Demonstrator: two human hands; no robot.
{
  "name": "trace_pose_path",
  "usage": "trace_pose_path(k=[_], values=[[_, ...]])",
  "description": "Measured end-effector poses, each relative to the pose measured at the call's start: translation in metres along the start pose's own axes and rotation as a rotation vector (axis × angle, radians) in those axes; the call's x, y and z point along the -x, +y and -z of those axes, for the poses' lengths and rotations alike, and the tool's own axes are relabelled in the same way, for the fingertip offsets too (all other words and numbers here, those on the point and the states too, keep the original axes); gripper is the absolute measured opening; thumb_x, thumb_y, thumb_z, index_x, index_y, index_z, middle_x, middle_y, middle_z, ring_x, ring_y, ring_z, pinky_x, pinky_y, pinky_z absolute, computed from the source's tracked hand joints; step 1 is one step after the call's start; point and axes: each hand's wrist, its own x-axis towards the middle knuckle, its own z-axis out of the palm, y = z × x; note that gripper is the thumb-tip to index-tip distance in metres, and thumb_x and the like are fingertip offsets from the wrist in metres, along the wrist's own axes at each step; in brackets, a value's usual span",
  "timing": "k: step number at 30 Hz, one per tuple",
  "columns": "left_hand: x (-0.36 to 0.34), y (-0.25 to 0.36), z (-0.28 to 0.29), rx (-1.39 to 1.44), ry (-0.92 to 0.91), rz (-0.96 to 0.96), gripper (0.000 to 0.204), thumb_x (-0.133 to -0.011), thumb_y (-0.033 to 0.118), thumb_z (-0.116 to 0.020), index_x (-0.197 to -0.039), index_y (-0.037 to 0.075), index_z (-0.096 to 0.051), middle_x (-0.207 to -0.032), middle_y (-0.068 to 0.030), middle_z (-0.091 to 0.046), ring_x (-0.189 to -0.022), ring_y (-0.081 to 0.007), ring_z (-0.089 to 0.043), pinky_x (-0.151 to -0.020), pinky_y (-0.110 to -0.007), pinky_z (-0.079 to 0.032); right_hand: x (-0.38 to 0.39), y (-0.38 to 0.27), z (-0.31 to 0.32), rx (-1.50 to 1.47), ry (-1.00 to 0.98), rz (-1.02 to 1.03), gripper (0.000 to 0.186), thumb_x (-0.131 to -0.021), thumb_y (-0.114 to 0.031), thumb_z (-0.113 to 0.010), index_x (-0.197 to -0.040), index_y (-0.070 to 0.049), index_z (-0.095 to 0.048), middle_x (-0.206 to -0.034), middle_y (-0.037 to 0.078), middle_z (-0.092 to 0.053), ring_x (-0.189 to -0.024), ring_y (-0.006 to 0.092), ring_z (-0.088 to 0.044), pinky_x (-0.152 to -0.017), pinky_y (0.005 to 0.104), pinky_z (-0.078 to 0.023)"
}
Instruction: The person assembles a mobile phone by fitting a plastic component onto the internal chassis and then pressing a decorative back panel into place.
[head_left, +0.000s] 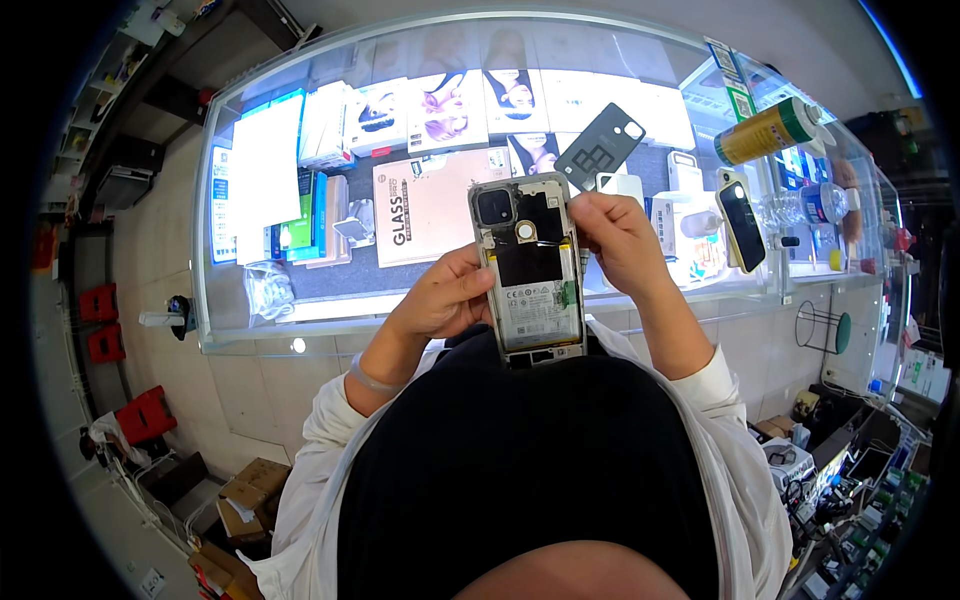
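An opened smartphone (pixel 530 270) is held upright before my chest, its inner side toward me. Its battery (pixel 540 312), black film and camera module (pixel 495 207) lie bare. My left hand (pixel 447 292) grips the phone's left edge, thumb on the frame. At its upper right corner my right hand (pixel 620 240) pinches the edge between thumb and fingers. Beyond the phone, a dark grey back cover (pixel 600 147) with a camera cut-out rests tilted on the glass counter. The fingers behind the phone are hidden.
A lit glass display counter (pixel 330 312) holds several boxes, among them a pink box (pixel 425 200). On the right are a yellow bottle (pixel 768 132), another phone (pixel 740 222) and a clear plastic bottle (pixel 810 204). Cardboard boxes (pixel 255 485) stand at lower left; cluttered parts (pixel 850 500) lie at lower right.
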Motion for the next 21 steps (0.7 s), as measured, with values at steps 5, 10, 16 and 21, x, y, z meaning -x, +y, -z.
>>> trace_pose_path(k=[5,10,16,21], values=[[-0.001,0.003,0.010,-0.011,-0.022,-0.018,0.036,-0.090,0.018,-0.045,-0.118,-0.004,-0.038,-0.103,-0.0149,-0.055,-0.083,-0.0188,-0.062,-0.065,-0.030,-0.056,0.005,0.000,-0.001,0.024,-0.041,-0.004,0.022,-0.084,-0.021,-0.058,-0.077,0.000,-0.062,-0.065,0.000,-0.056,-0.058,0.0054,-0.049,-0.054,0.0192,-0.041],[-0.002,0.005,0.009,0.027,-0.066,-0.031,0.036,-0.090,0.017,-0.044,-0.119,-0.004,-0.038,-0.104,-0.0154,-0.054,-0.084,-0.0194,-0.062,-0.065,-0.030,-0.056,0.002,-0.001,0.002,0.135,-0.079,0.073,0.022,-0.084,-0.021,-0.058,-0.076,0.000,-0.061,-0.063,0.001,-0.055,-0.056,0.0067,-0.050,-0.053,0.0200,-0.041],[0.001,0.004,0.008,0.008,-0.075,0.000,0.036,-0.090,0.016,-0.044,-0.119,-0.004,-0.038,-0.100,-0.0150,-0.056,-0.083,-0.0193,-0.062,-0.066,-0.030,-0.056,-0.005,-0.020,0.004,0.083,-0.074,-0.025,0.024,-0.084,-0.023,-0.057,-0.077,-0.001,-0.062,-0.064,0.001,-0.055,-0.057,0.0071,-0.051,-0.055,0.0206,-0.042],[0.002,0.004,0.005,-0.026,-0.074,0.011,0.034,-0.090,0.016,-0.045,-0.116,-0.005,-0.041,-0.097,-0.0141,-0.057,-0.079,-0.0176,-0.063,-0.065,-0.029,-0.056,-0.013,-0.018,-0.002,0.195,-0.073,0.116,0.027,-0.085,-0.025,-0.056,-0.076,-0.001,-0.062,-0.062,-0.001,-0.054,-0.056,0.0055,-0.047,-0.053,0.0202,-0.041]])
